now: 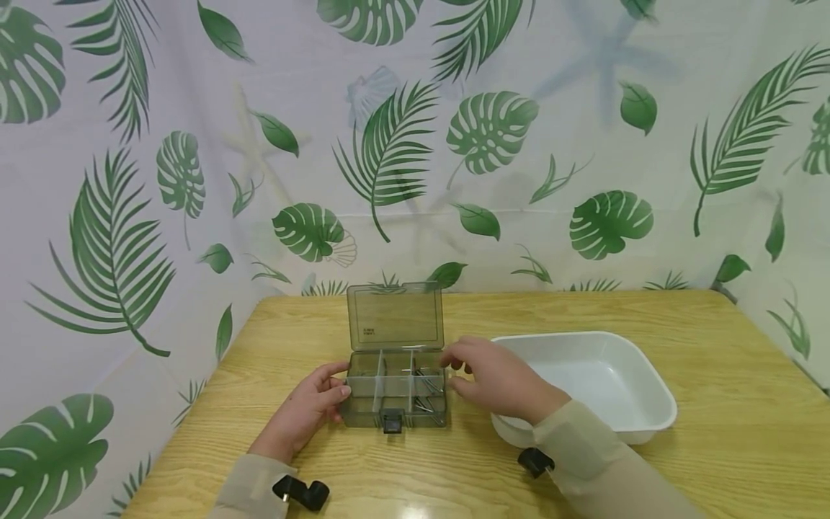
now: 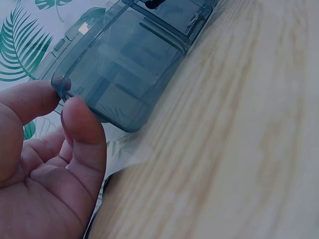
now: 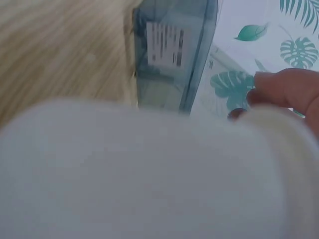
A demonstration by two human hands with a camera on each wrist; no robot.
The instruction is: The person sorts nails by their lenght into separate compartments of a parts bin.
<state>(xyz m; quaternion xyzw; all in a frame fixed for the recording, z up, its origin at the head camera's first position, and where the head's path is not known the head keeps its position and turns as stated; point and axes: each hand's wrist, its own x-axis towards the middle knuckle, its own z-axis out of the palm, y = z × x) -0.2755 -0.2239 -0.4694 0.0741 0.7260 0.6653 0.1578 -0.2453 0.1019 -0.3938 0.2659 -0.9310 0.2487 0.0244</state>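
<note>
A smoky clear plastic compartment box (image 1: pixel 395 386) sits on the table with its lid (image 1: pixel 397 317) raised at the back. Thin metal pieces that look like screws (image 1: pixel 424 405) lie in its right-hand compartments. My left hand (image 1: pixel 311 404) holds the box's left side, thumb at the front and fingers toward the back. In the left wrist view, that thumb and forefinger meet at the corner of the box (image 2: pixel 134 64). Over the box's right edge hovers my right hand (image 1: pixel 496 378), its fingers loosely bent and nothing visible between them. A barcode label (image 3: pixel 165 44) shows on the box's side.
A deep white tray (image 1: pixel 655 404) stands to the right, partly behind my right forearm; its blurred wall fills the lower right wrist view. The wooden table (image 1: pixel 363 476) ends at a leaf-patterned cloth backdrop (image 1: pixel 402 216), which also runs up the left and right sides.
</note>
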